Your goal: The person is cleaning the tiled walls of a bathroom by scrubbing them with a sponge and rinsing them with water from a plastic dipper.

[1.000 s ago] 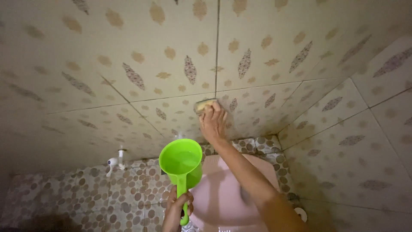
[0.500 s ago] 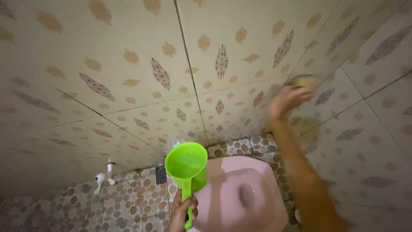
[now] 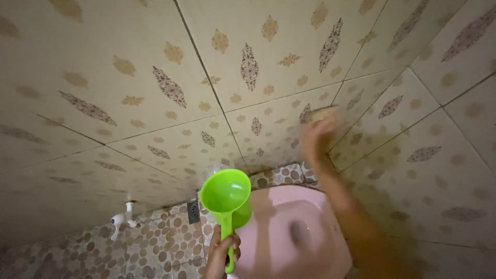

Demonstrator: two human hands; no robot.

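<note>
1. Looking down at a big pale pink plastic basin point(image 3: 289, 232) on the pebble-patterned floor, so I'll place everything off that. Its inside looks bare apart from shadows, and I can't tell if there's water in it.
2. Left hand point(image 3: 223, 254) sits at the basin's left edge, fingers wrapped fully around the handle of a bright green plastic dipper with a round scoop point(image 3: 226, 195). The scoop points up and a bit toward the wall, hanging over the basin's left rim. The inside reads as plain green; can't make out any water in it.
3. Right hand point(image 3: 316, 138) is up above the basin's far rim, pressed against the cream wall tiles with brown leaf patterns point(image 3: 248, 67). It's motion-blurred, but the fingers look closed over a small yellowish scrub sponge point(image 3: 321, 114), which touches the tile right by the corner where the two walls meet.
4. The right forearm runs down from there across the basin's right side.
5. Left of the basin, low on the wall, there's a small white tap point(image 3: 123, 218), well apart from both hands.
6. Between the tap and the basin, a small dark square vent or drain cover point(image 3: 193, 211) sits just behind the dipper.
</note>
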